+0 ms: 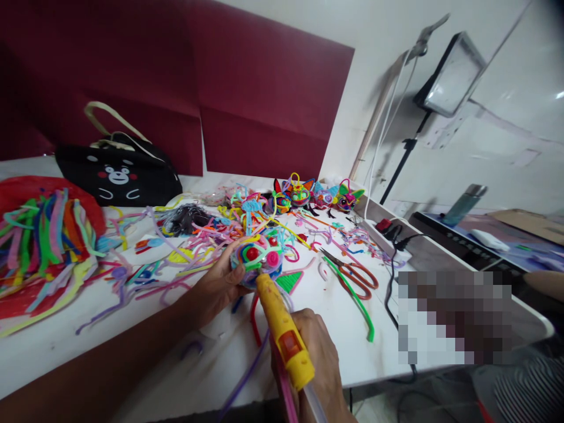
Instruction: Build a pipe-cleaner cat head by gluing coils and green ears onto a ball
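My left hand (pixel 222 291) grips a round craft ball (pixel 258 258) covered in coiled pipe cleaners, with a red and a pink button-like spot on its front. In my right hand (pixel 315 346) is a yellow hot glue gun (pixel 282 323), its tip close against the lower front of the ball; whether it touches I cannot tell. A glue stick (pixel 314 402) sticks out of the gun's rear end. Just behind the gun lies a green triangular piece with a pink edge (pixel 291 282). Scissors with orange handles (pixel 355 276) rest open on the table to the right.
Loose pipe cleaners (pixel 211 244) litter the white table (pixel 118 358). Finished-looking craft heads (pixel 348 197) stand at the back. A red bag (pixel 26 305) of pipe cleaners and a black bag (pixel 118 176) are left. A power strip (pixel 392 235), cable and lamp (pixel 456 73) stand right.
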The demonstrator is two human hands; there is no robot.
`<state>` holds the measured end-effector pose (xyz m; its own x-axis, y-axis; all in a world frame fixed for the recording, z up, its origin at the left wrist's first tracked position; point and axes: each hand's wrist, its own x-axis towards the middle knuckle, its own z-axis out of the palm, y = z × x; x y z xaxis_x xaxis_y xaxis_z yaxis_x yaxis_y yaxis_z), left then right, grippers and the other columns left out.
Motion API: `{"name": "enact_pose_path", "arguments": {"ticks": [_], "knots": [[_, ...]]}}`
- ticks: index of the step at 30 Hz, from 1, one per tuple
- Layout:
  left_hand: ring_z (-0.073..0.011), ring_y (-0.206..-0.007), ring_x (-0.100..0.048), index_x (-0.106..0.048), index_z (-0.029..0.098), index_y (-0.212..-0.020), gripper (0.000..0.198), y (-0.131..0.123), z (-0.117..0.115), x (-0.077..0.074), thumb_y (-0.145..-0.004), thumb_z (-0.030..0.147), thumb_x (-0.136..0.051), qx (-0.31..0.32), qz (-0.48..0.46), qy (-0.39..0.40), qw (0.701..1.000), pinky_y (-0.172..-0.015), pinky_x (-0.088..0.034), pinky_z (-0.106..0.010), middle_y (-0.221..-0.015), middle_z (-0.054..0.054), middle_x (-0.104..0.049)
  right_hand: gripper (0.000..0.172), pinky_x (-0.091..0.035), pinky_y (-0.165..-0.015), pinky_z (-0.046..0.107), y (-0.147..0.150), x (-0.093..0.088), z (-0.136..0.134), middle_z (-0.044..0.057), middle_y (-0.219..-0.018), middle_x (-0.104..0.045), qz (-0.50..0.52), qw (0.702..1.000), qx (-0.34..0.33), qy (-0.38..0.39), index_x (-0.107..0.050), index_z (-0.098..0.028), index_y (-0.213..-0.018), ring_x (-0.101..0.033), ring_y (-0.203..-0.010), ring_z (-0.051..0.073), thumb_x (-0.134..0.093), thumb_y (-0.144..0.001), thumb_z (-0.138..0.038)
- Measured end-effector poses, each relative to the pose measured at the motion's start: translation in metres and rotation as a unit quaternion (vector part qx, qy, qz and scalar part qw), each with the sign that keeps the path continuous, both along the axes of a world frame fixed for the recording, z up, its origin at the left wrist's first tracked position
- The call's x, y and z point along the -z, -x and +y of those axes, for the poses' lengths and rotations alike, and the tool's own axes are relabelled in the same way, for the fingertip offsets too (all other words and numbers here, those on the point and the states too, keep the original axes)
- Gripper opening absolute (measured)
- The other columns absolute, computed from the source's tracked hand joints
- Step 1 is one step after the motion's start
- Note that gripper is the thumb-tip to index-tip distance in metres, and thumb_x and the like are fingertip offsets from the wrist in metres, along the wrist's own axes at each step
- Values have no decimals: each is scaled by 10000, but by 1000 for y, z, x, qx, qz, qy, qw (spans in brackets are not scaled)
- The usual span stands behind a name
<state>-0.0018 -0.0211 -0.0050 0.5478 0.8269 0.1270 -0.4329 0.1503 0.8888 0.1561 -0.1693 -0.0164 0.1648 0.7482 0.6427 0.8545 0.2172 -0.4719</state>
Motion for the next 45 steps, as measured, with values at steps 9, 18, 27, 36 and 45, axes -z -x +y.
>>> {"name": "enact_pose_path", "arguments": {"ticks": [9,18,27,36,45], "knots": [[-344,-1262,-629,-510,346,-1370,573,1,0,3,-855,395,-756,-2,-4,-3,1000,-891,-621,-429,-1446,-74,-597,105,-435,-578,285,-6,3,5,-4,-735,-610,31,999,-11,-20,-532,-249,-867,-588,-633,190,-496,-916,-163],[-316,-1213,-665,-480,331,-1414,598,3,2,4,-878,364,-742,2,-6,-2,1000,-914,-613,-429,-1370,-87,-647,111,-431,-593,281,-4,5,2,-12,-745,-585,22,999,-16,-25,-508,-246,-881,-566,-639,182,-475,-932,-154],[-327,-1200,-671,-421,325,-1473,695,2,1,4,-865,386,-751,-6,6,-1,1000,-909,-610,-420,-1421,-117,-617,123,-403,-533,282,-3,5,3,-8,-721,-587,-15,999,-12,-33,-504,-258,-852,-566,-612,187,-477,-908,-152],[-325,-1211,-664,-470,328,-1428,651,3,2,5,-852,376,-769,-1,-11,-6,1000,-887,-623,-415,-1436,-99,-599,77,-427,-589,292,-5,7,7,-20,-729,-580,45,998,-20,-38,-504,-250,-912,-576,-621,184,-468,-957,-199],[-309,-1196,-673,-492,328,-1403,616,1,3,5,-854,380,-766,2,-7,-7,1000,-852,-627,-376,-1403,-85,-628,144,-438,-591,289,0,4,1,-1,-727,-592,9,1000,-4,-10,-506,-256,-825,-576,-644,196,-479,-935,-167]]}}
